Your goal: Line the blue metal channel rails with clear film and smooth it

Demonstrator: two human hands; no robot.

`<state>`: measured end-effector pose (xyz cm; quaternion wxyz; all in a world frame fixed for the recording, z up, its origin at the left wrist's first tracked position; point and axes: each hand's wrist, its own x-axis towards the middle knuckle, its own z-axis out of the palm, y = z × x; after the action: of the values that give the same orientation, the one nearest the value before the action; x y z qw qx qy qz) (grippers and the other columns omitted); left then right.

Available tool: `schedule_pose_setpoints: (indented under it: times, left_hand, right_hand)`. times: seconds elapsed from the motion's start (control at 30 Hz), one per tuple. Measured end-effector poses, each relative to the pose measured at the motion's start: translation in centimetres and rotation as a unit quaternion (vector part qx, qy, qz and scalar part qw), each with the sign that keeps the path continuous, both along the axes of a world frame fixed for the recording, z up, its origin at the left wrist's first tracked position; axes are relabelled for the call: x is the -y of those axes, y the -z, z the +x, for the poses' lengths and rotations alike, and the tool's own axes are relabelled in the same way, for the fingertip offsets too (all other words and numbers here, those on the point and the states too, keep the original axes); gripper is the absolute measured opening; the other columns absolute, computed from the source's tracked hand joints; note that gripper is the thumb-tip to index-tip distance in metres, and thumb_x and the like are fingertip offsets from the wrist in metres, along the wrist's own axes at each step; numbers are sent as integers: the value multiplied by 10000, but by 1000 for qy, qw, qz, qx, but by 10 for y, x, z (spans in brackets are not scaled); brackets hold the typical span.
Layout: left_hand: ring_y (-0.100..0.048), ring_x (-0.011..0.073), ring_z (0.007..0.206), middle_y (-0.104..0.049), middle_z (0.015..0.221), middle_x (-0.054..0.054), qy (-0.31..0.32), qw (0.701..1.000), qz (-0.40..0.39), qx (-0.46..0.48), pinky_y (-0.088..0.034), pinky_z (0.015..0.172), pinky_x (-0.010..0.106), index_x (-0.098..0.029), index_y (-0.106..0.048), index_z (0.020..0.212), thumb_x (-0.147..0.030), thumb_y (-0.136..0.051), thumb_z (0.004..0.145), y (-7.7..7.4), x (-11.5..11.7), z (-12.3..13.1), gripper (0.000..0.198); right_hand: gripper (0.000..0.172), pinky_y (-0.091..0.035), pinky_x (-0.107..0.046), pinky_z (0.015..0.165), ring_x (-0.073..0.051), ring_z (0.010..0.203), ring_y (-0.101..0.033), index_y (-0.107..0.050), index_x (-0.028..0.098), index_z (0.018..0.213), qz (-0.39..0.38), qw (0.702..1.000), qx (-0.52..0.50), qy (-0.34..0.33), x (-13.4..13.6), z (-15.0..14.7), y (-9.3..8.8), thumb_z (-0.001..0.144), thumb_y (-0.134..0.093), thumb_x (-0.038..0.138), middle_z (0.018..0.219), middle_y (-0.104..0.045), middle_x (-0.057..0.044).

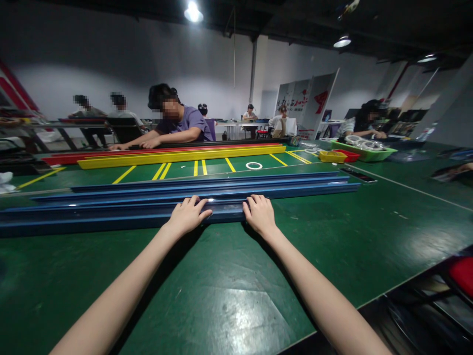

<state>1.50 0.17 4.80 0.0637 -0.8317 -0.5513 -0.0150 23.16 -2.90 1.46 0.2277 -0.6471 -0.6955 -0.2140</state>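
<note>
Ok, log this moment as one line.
left hand: on near blue channel | right hand: at channel's right end | beyond: yellow bar | beneath: green table

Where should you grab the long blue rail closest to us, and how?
Try the long edges of the nearest blue rail, hands spread wide, coming from above and the near side. It lies low and long on the table, its edges stand up, and another blue rail sits close behind. One hand might let it tip.

The green bench (pixel 236 276) carries a blue rail (pixel 226 212) under both grips (pixel 187 215) (pixel 259 215). Beyond them lie a yellow rail (pixel 177 158) and a white ring (pixel 254 169).
</note>
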Motion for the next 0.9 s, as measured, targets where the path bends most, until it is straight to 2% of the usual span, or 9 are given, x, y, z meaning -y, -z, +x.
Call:
schedule_pose_setpoints:
  times: [0.17,0.47,0.73,0.9]
  left_hand:
    - [-389,285,1087,-384,1223,106,-20,999,-42,-11,-356,829,415,-284,-348,1238,-539,-241,804,-3,-7,-14,514]
    - [-303,334,1165,-299,1304,118,-121,983,-137,-3,-329,830,531,-313,-300,1268,-582,-262,754,-15,-19,-39,582]
    - [-322,333,1165,-331,1282,139,-144,980,-136,-22,-357,837,437,-260,-310,1277,-600,-308,722,-11,-35,-69,651]
    - [-349,331,1140,-340,1273,135,-157,978,-134,-40,-368,820,433,-253,-339,1261,-560,-341,729,-18,-32,-69,614]
  right_hand:
    - [348,-269,-298,746,-182,900,-435,-569,169,869,-5,1000,-1,9,0,2,-1,860,-268,345,913,-572,-85]
    - [352,-268,-301,750,-184,910,-433,-568,170,884,-20,1000,-11,19,1,3,-3,860,-267,351,935,-570,-85]
    - [357,-268,-310,745,-192,900,-438,-574,173,870,-19,999,-24,41,1,5,-5,857,-266,354,936,-576,-87]
    - [344,-270,-312,733,-196,885,-444,-572,172,857,-22,999,-17,41,1,5,-4,850,-280,354,913,-581,-82]
